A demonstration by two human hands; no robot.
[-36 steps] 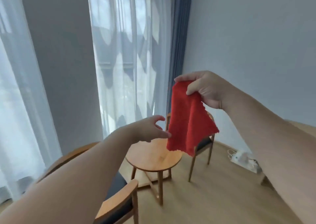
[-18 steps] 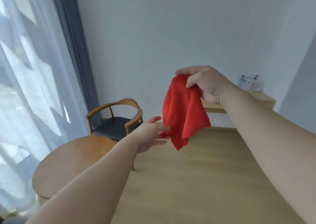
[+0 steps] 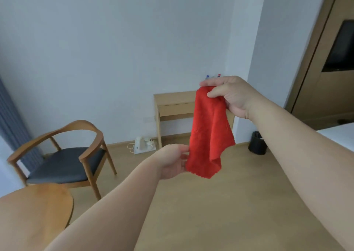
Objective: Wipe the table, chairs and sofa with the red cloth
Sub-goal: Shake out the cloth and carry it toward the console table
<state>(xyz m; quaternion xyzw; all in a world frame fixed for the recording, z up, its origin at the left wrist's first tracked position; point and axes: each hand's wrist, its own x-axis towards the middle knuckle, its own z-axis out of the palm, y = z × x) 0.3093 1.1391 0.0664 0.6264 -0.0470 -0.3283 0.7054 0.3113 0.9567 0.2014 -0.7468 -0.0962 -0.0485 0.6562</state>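
In the head view, compared with half a second ago, the camera has turned to the right. The chair [image 3: 65, 160] now stands at the left, and of the round table [image 3: 38, 202] only a part is seen in the lower left corner. The desk [image 3: 172, 101] against the wall has come to the middle, with a black bin [image 3: 257, 142] near its right side and a white tray [image 3: 143, 145] on the floor at its left. The left hand [image 3: 172, 161], which was just beside the red cloth [image 3: 208, 132] with straight fingers, has now reached its lower left edge.

The cloth covers the right part of the desk. The bottles [image 3: 207, 76] on it are mostly behind the right hand [image 3: 229, 95]; only their caps show. The fingertips of the left hand are behind the cloth.

The right hand pinches the top of the cloth between the thumb and curled fingers, and the cloth hangs down in the air, in front of the desk and above the floor. The left hand touches the cloth's edge; I cannot tell if it grips it.
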